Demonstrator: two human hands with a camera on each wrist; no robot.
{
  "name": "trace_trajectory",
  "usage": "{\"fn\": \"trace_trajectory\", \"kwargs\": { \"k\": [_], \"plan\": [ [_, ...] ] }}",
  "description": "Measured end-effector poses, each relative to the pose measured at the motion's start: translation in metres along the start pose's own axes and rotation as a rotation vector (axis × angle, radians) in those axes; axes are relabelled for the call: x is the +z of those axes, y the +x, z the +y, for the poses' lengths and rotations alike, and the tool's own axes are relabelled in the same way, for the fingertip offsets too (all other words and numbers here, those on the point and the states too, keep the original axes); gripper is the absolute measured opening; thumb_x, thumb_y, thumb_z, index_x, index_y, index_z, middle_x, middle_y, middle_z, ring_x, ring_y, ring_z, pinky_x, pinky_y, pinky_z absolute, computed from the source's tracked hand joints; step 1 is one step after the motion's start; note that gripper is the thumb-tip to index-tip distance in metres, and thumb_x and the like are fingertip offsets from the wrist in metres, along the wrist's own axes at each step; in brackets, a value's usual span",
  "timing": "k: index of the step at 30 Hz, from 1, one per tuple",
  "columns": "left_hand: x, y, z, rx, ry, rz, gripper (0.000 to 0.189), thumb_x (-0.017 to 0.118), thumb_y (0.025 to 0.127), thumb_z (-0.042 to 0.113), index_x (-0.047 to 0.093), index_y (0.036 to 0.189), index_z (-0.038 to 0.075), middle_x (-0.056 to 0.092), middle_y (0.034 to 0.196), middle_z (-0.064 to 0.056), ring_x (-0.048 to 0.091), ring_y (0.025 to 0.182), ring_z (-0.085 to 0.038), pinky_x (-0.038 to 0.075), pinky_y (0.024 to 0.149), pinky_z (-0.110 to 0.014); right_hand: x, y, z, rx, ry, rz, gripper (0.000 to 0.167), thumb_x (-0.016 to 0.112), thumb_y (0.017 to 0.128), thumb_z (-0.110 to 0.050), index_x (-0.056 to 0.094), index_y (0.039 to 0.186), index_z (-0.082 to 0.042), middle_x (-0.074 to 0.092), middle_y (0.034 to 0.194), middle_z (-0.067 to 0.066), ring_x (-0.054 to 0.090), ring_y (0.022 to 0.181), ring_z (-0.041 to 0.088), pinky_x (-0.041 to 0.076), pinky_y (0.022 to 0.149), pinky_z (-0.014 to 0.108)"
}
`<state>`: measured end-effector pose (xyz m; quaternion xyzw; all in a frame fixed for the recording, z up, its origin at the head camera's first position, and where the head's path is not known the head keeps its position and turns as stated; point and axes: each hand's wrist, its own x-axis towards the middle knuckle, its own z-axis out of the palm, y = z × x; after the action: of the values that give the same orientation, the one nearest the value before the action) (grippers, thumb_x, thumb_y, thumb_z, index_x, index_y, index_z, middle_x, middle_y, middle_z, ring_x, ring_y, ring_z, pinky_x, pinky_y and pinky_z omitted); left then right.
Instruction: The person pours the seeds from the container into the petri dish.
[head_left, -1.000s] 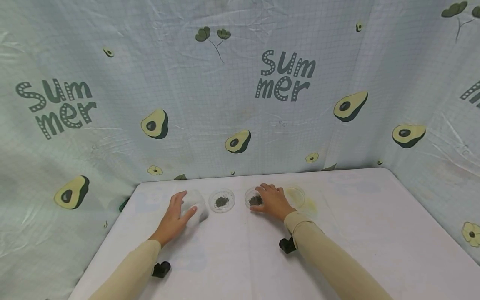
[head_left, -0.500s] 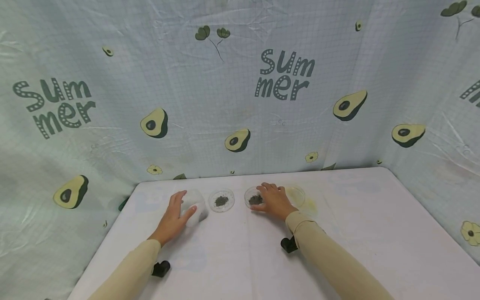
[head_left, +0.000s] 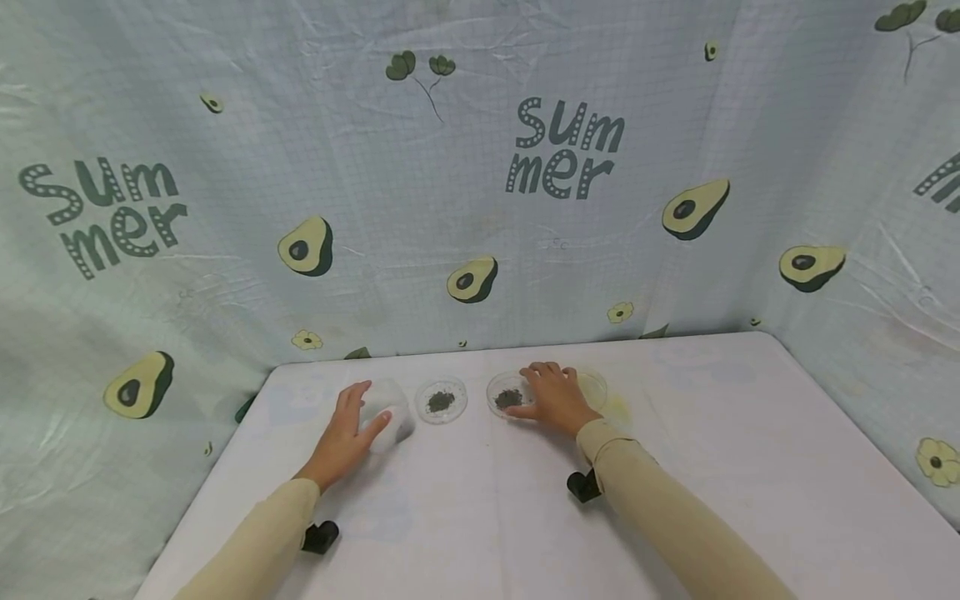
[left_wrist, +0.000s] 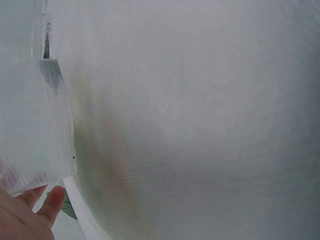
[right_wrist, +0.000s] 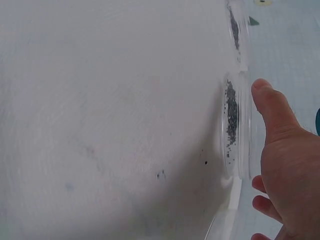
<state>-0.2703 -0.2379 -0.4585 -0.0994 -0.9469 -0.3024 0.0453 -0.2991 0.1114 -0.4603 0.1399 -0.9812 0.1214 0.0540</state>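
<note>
My left hand (head_left: 347, 437) curves its thumb and fingers round a clear, cloudy plastic container (head_left: 390, 432) at the left. In the left wrist view the container's wall (left_wrist: 35, 115) rises beside the fingertips. To its right lies a round petri dish (head_left: 441, 414) with dark crumbs in the middle. A second petri dish (head_left: 492, 388), also with dark crumbs, sits partly under my right hand (head_left: 561, 400). That hand's fingers are spread and bent above the dish's right side. In the right wrist view a gap shows between the thumb and this dish (right_wrist: 241, 125).
Another clear dish (head_left: 600, 387), pale yellowish, stands right of my right hand, partly hidden. All sit in a row near the back edge of a white-covered table (head_left: 465, 500). Behind hangs a patterned cloth (head_left: 390, 308). Black wrist-camera mounts (head_left: 321, 537) stick out below both sleeves.
My right hand has drifted slightly to the right, so more of the dish beneath it shows. The left hand and its container stay put. The head view has shifted a little.
</note>
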Motion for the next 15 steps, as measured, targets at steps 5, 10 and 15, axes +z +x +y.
{"fn": "trace_trajectory", "kwargs": {
  "k": [5,10,15],
  "plan": [
    [-0.002,0.001,0.002,-0.001,0.005,-0.014,0.072,0.051,0.098,0.044,0.019,0.151,0.009,0.020,0.154,-0.019,0.039,0.134,-0.041,0.036,0.105,-0.062,-0.001,-0.003,0.007,-0.003,-0.007,0.017,0.078,0.068,0.079,-0.060,0.053,0.136,-0.009,0.052,0.140,0.013,0.044,0.132,0.033,0.036,0.104,0.056],
    [-0.006,0.002,0.003,-0.023,0.025,-0.034,0.074,0.052,0.097,0.046,0.019,0.152,0.009,0.018,0.155,-0.020,0.031,0.140,-0.043,0.029,0.110,-0.063,-0.006,-0.007,0.012,-0.002,-0.025,0.040,0.076,0.068,0.080,-0.060,0.054,0.135,-0.010,0.053,0.139,0.012,0.046,0.130,0.032,0.038,0.103,0.056],
    [-0.014,0.001,0.005,-0.063,0.019,-0.074,0.079,0.050,0.096,0.053,0.017,0.153,0.010,0.014,0.158,-0.020,0.023,0.143,-0.042,0.024,0.112,-0.065,-0.007,-0.010,0.020,-0.010,-0.017,0.062,0.074,0.068,0.080,-0.060,0.055,0.133,-0.010,0.054,0.138,0.013,0.046,0.130,0.033,0.038,0.103,0.056]
  ]
}}
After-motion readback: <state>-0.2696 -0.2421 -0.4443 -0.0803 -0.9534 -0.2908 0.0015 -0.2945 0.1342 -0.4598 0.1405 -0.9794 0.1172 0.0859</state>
